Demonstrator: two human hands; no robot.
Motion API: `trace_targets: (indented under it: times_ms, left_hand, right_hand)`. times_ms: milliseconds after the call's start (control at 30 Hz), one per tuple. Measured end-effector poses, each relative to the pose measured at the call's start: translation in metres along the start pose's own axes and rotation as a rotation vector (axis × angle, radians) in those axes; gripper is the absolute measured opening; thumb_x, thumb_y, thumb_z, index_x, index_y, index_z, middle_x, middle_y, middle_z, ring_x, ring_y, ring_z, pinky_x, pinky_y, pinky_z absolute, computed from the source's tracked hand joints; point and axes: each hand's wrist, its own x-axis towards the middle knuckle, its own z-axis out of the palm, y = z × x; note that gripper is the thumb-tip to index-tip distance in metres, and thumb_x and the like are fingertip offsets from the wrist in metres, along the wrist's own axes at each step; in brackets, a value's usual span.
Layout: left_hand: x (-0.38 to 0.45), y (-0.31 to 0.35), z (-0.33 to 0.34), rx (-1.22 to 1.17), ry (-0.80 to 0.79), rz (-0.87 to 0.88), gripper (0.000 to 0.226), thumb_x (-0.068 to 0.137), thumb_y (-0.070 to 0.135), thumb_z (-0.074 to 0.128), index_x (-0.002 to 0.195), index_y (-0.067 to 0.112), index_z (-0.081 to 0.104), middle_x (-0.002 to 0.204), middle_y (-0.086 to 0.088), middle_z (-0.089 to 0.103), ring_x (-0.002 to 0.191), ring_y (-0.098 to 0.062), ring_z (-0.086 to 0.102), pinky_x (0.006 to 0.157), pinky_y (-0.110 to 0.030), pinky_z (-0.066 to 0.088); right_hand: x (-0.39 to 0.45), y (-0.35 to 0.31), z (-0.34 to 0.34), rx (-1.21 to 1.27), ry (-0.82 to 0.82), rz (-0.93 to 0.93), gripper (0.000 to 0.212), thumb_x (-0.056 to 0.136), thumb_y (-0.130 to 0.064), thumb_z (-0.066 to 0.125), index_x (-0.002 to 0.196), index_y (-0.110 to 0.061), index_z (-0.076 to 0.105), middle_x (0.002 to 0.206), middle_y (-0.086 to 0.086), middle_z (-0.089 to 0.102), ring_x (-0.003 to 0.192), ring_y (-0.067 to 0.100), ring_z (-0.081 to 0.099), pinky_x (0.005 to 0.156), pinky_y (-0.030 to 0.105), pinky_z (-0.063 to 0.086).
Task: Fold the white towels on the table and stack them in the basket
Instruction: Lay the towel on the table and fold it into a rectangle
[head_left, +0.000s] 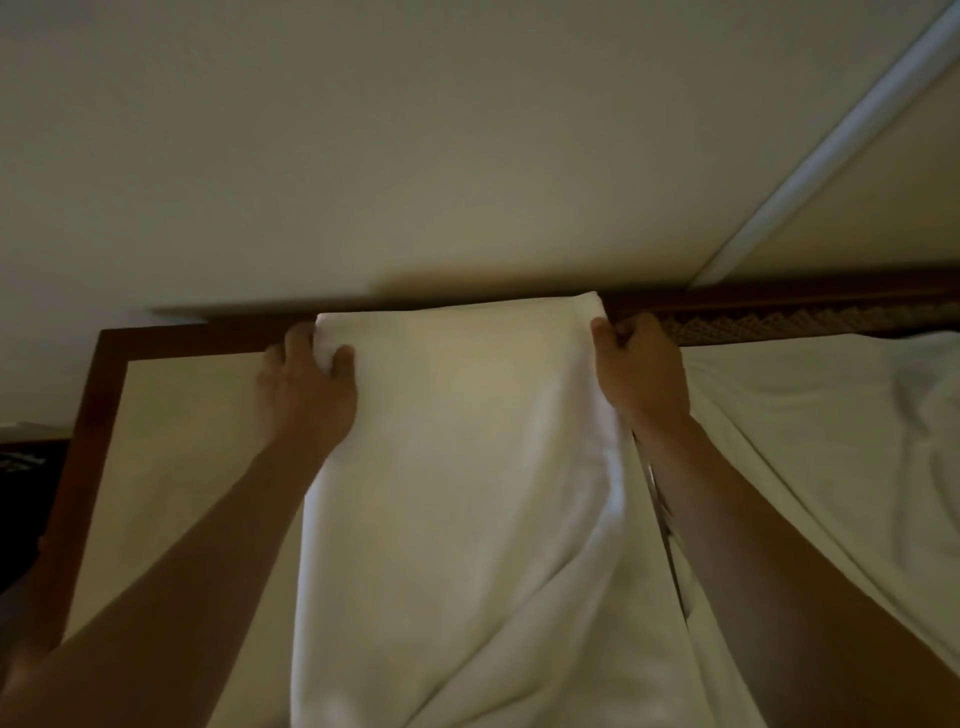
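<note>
Both hands hold one white towel (457, 467) by its top corners, arms stretched forward and up from the bottom of the frame. Lighting is dim and the view slightly blurred.

Left side of frame: a dark wooden frame (93, 415) runs up the left edge and turns across at mid-height, bordering a pale panel (182, 467). A dark, indistinct area sits at the far left edge; its contents cannot be told.

Left hand (306, 389): fingers curled round the towel's upper left corner, thumb pressed on the front of the cloth, the corner bunched in the grasp.

Centre: the towel hangs from the two hands as a long sheet, its top edge level with the wooden rail (779, 306) that crosses the frame at mid-height. The cloth runs down to the bottom edge of the frame, with soft folds down its right side and across its lower part. Its lower end is out of view.

Right hand (644, 374): fingers closed over the towel's upper right corner, seen from the back of the hand; the cloth drops from beneath the palm.

Right side of frame: more white cloth (831, 441) lies rumpled below the rail, just beside the right forearm. Whether it is a second towel cannot be told.

Upper frame: a plain pale wall (415, 130), with a white strip (841, 135) slanting down from the upper right corner to the rail.
</note>
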Motion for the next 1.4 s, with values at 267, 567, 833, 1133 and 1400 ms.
trace_targets:
  times_ms: [267, 567, 833, 1133, 1400]
  left_hand:
    - [-0.048, -0.012, 0.000, 0.004, 0.019, -0.011, 0.047, 0.103, 0.052, 0.045, 0.139, 0.023, 0.038, 0.120, -0.019, 0.065, 0.105, -0.044, 0.062, 0.082, -0.048, 0.047]
    - [-0.066, -0.024, -0.012, -0.099, 0.006, -0.033, 0.042, 0.104, 0.049, 0.045, 0.132, 0.017, 0.049, 0.105, -0.008, 0.066, 0.095, -0.034, 0.062, 0.082, -0.043, 0.049]
    - [-0.112, -0.053, -0.025, -0.141, -0.105, -0.140, 0.041, 0.104, 0.048, 0.046, 0.087, 0.014, 0.064, 0.076, 0.002, 0.063, 0.078, -0.028, 0.059, 0.070, -0.036, 0.041]
    - [-0.121, -0.051, -0.012, 0.085, -0.027, -0.083, 0.045, 0.099, 0.060, 0.045, 0.094, 0.016, 0.051, 0.088, -0.008, 0.062, 0.083, -0.036, 0.059, 0.070, -0.041, 0.047]
    - [-0.137, -0.023, 0.015, 0.340, -0.098, 0.453, 0.059, 0.102, 0.052, 0.039, 0.155, 0.028, 0.032, 0.166, -0.007, 0.025, 0.152, -0.032, 0.024, 0.120, -0.057, 0.023]
  right_hand:
    - [-0.056, 0.021, 0.004, -0.191, 0.075, -0.121, 0.034, 0.107, -0.037, 0.045, 0.130, -0.011, 0.044, 0.091, 0.012, 0.071, 0.076, 0.033, 0.070, 0.059, 0.033, 0.048]
    - [-0.072, 0.032, -0.007, -0.184, 0.078, 0.008, 0.038, 0.104, -0.046, 0.049, 0.123, -0.013, 0.049, 0.096, 0.010, 0.071, 0.084, 0.032, 0.070, 0.064, 0.034, 0.047]
    - [-0.125, 0.042, 0.002, -0.148, 0.056, 0.085, 0.037, 0.102, -0.049, 0.051, 0.111, -0.014, 0.058, 0.095, 0.005, 0.070, 0.086, 0.029, 0.069, 0.067, 0.033, 0.048]
    - [-0.115, 0.055, 0.001, -0.204, 0.157, 0.016, 0.033, 0.105, -0.042, 0.048, 0.113, -0.010, 0.055, 0.094, 0.013, 0.069, 0.081, 0.038, 0.067, 0.064, 0.040, 0.050]
    - [-0.136, 0.011, 0.037, -0.478, -0.091, -0.552, 0.060, 0.104, -0.053, 0.033, 0.158, -0.026, 0.033, 0.168, 0.008, 0.019, 0.152, 0.034, 0.022, 0.118, 0.056, 0.022]
